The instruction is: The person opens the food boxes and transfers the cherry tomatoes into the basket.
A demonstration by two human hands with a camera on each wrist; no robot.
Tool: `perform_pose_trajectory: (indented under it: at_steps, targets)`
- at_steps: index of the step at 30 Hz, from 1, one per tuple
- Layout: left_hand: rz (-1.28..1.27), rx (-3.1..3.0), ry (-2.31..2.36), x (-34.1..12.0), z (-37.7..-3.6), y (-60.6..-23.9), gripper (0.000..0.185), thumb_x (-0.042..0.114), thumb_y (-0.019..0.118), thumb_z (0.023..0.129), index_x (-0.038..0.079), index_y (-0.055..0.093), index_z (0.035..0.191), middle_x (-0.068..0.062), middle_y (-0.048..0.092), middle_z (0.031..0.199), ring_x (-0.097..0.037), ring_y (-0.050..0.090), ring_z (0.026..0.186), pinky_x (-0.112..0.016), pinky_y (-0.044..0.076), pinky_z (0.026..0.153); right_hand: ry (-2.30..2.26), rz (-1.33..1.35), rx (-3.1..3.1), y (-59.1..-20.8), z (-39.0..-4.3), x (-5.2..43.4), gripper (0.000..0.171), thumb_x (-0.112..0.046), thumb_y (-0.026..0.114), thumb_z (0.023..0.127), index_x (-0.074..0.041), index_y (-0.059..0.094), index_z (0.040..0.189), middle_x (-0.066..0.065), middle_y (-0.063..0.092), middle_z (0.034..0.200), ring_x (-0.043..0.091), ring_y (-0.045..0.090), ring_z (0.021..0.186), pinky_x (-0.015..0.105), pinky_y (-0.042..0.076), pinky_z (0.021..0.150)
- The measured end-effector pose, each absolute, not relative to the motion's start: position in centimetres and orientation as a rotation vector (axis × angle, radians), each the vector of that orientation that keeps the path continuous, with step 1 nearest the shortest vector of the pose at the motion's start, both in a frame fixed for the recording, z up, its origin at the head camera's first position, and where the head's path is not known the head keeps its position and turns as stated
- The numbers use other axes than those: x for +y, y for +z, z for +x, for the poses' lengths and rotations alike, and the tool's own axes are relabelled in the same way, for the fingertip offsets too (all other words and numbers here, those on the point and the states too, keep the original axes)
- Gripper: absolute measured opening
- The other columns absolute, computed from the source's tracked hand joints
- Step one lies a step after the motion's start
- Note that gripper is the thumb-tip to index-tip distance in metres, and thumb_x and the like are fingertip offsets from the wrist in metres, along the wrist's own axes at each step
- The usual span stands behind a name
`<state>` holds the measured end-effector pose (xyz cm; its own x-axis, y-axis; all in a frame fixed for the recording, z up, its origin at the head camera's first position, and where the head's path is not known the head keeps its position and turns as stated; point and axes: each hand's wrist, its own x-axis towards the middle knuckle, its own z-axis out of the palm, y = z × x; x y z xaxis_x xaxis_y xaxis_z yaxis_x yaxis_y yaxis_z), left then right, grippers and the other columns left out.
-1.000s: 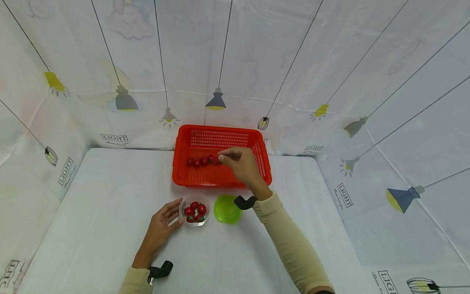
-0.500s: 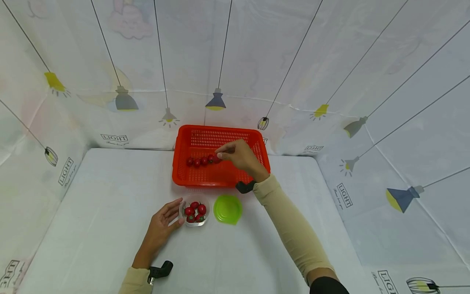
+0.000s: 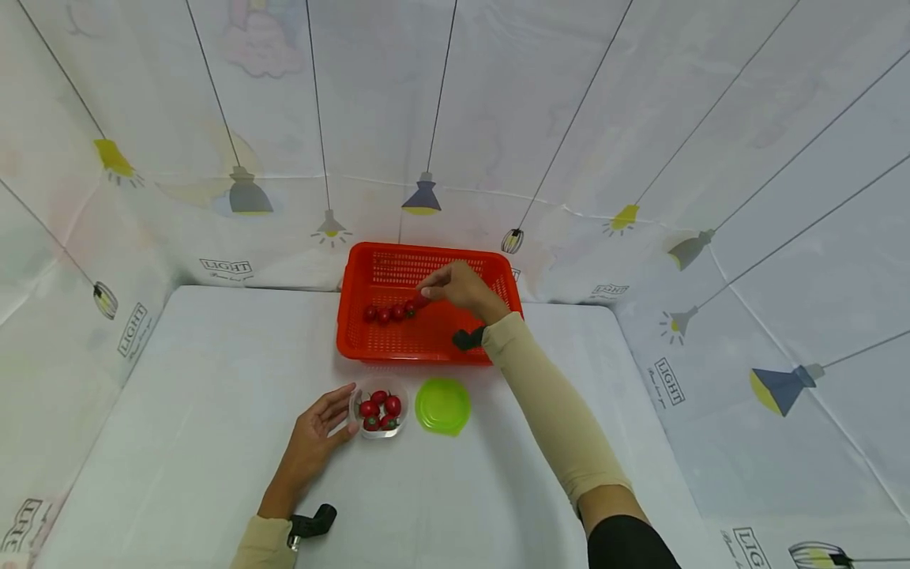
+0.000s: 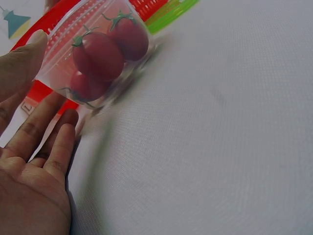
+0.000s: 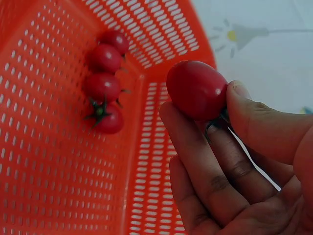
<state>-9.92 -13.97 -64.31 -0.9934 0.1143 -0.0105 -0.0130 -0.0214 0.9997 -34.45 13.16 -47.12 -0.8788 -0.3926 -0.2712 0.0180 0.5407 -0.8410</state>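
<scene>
My right hand [image 3: 462, 286] pinches a red cherry tomato [image 5: 197, 90] between thumb and fingers, its green stem toward the palm. It is held over the red plastic basket [image 3: 346, 316], where a row of several more cherry tomatoes [image 5: 103, 88] lies. On the table, a small clear plastic tub [image 4: 117, 85] contains several cherry tomatoes [image 3: 370, 408] with green stems. Beside the tub's left side rests my left hand [image 3: 318, 431], its thumb and fingertips at the wall and its fingers relaxed and nearly straight.
A bright green lid [image 3: 442, 405] lies on the white table [image 3: 213, 411] just right of the tub and in front of the basket. Behind the table hangs a pale sheet [image 3: 355, 103] printed with lamps.
My right hand has lifted slightly away from the row in the basket, with the cherry tomato in its fingers. The left hand and tub keep their place; the head view shifts slightly.
</scene>
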Motion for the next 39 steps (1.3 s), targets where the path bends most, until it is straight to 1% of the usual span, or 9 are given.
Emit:
perform_pose_trajectory:
  at_steps: [3,6,9,12,14,19,26,35,39]
  targets:
    - [0.107,2.130,2.181,-13.9,-9.9,-64.3,0.067,0.014,0.080,0.096,0.017,0.051,0.157,-0.013,0.053,0.159,-0.015,0.055,0.144,-0.017,0.049,0.115,-1.291,-0.247,2.329,-47.9,-35.5,13.2,0.018,-0.014,0.076,0.099,-0.008,0.082,0.115,0.008,0.077,0.120,0.029,0.070,0.119,0.059,0.043,0.124]
    - [0.100,2.126,2.172,-13.9,-9.8,-64.2,0.067,0.015,0.080,0.097,0.019,0.051,0.157,-0.012,0.053,0.159,-0.017,0.054,0.145,-0.017,0.049,0.115,-1.297,-0.212,2.319,-48.8,-36.5,13.3,0.016,-0.013,0.076,0.099,-0.007,0.082,0.113,0.010,0.077,0.121,0.031,0.069,0.121,0.060,0.043,0.124]
    - [0.077,2.123,2.165,-14.0,-9.8,-64.1,0.067,0.016,0.080,0.096,0.020,0.051,0.156,-0.010,0.053,0.159,-0.014,0.054,0.144,-0.018,0.049,0.115,-1.275,-0.219,2.344,-49.7,-37.1,13.3,0.015,-0.009,0.076,0.099,-0.004,0.082,0.112,0.013,0.077,0.121,0.032,0.070,0.119,0.058,0.046,0.121]
    - [0.080,2.124,2.166,-14.0,-9.8,-64.1,0.067,0.013,0.079,0.097,0.018,0.051,0.157,-0.011,0.053,0.160,-0.016,0.053,0.145,-0.018,0.048,0.116,-1.223,-0.242,2.392,-50.4,-37.4,13.1,0.018,-0.006,0.075,0.098,0.001,0.080,0.114,0.016,0.078,0.121,0.032,0.070,0.118,0.056,0.050,0.118]
    - [0.080,2.121,2.171,-14.0,-9.8,-64.2,0.066,0.011,0.079,0.097,0.018,0.051,0.157,-0.011,0.053,0.160,-0.019,0.052,0.146,-0.019,0.048,0.116,-1.172,-0.253,2.428,-50.9,-37.6,13.0,0.019,-0.006,0.075,0.098,0.002,0.080,0.116,0.017,0.078,0.120,0.032,0.069,0.117,0.054,0.053,0.115]
    - [0.101,2.126,2.172,-14.0,-10.0,-64.4,0.066,0.011,0.078,0.097,0.019,0.051,0.157,-0.009,0.053,0.160,-0.024,0.051,0.148,-0.019,0.047,0.117,-1.051,-0.249,2.490,-51.9,-38.0,12.8,0.018,-0.007,0.075,0.099,-0.001,0.081,0.114,0.015,0.079,0.117,0.030,0.070,0.113,0.050,0.057,0.109]
    - [0.106,2.147,2.166,-14.1,-10.0,-64.4,0.065,0.013,0.079,0.097,0.020,0.052,0.156,-0.008,0.054,0.159,-0.022,0.052,0.147,-0.020,0.047,0.118,-0.840,-0.307,2.541,-53.1,-38.9,12.0,0.016,-0.012,0.077,0.098,-0.005,0.083,0.112,0.012,0.080,0.116,0.027,0.071,0.111,0.044,0.061,0.102]
    - [0.109,2.136,2.167,-14.1,-10.0,-64.6,0.065,0.012,0.078,0.097,0.020,0.051,0.156,-0.010,0.053,0.160,-0.026,0.051,0.148,-0.018,0.046,0.118,-0.742,-0.296,2.531,-54.0,-39.0,11.3,0.011,-0.010,0.076,0.098,-0.006,0.084,0.106,0.008,0.080,0.112,0.023,0.069,0.105,0.038,0.061,0.099]
    - [0.101,2.138,2.164,-14.2,-10.0,-64.5,0.065,0.013,0.079,0.097,0.020,0.052,0.156,-0.009,0.053,0.160,-0.024,0.051,0.148,-0.018,0.046,0.118,-0.771,-0.290,2.513,-53.9,-38.7,11.4,0.015,-0.009,0.075,0.099,-0.005,0.083,0.111,0.010,0.080,0.115,0.025,0.070,0.109,0.040,0.061,0.101]
